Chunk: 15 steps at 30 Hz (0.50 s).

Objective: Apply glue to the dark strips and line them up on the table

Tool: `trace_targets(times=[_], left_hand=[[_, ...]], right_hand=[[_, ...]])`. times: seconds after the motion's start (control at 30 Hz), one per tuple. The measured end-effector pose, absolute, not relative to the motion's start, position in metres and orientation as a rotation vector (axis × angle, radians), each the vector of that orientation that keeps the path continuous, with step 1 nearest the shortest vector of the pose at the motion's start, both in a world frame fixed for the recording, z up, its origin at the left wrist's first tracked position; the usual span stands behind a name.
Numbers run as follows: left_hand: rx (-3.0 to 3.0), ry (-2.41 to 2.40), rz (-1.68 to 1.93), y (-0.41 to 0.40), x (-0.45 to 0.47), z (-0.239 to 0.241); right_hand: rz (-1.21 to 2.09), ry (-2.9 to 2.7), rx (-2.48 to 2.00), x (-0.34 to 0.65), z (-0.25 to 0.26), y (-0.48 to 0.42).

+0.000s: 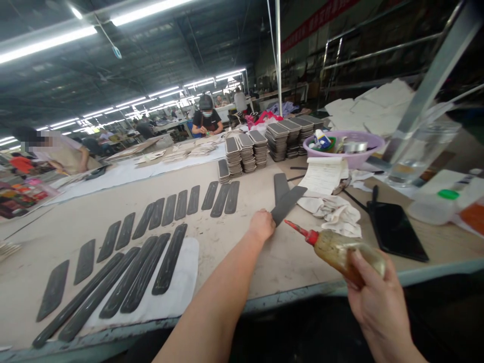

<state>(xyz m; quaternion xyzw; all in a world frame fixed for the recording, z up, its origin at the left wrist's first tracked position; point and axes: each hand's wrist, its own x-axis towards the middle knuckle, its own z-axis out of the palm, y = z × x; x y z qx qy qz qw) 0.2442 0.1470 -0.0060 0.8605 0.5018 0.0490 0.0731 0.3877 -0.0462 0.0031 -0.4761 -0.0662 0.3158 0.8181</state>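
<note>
My left hand is closed on the near end of a flat dark grey strip, which slants up to the right over the table. Under its far part lies another dark strip. In my right hand is a yellowish squeeze bottle with a red nozzle, tilted so the tip points left toward the held strip. The nozzle tip looks apart from the strip. To the left, several dark strips lie in a slanting row, and longer glossy ones rest partly on a white sheet.
Stacks of dark, pale-edged pieces stand at the back. On the right are a purple basin, a notepad, a crumpled cloth, a black tablet and a clear container. A co-worker sits across the table.
</note>
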Motion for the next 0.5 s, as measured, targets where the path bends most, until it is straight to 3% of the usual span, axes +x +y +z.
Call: trace_targets(times=[0.5], left_hand=[[2.312,1.56,0.201,0.154,0.235,-0.01]], right_hand=[[0.674,-0.176,-1.026,0.385,0.0,-0.043]])
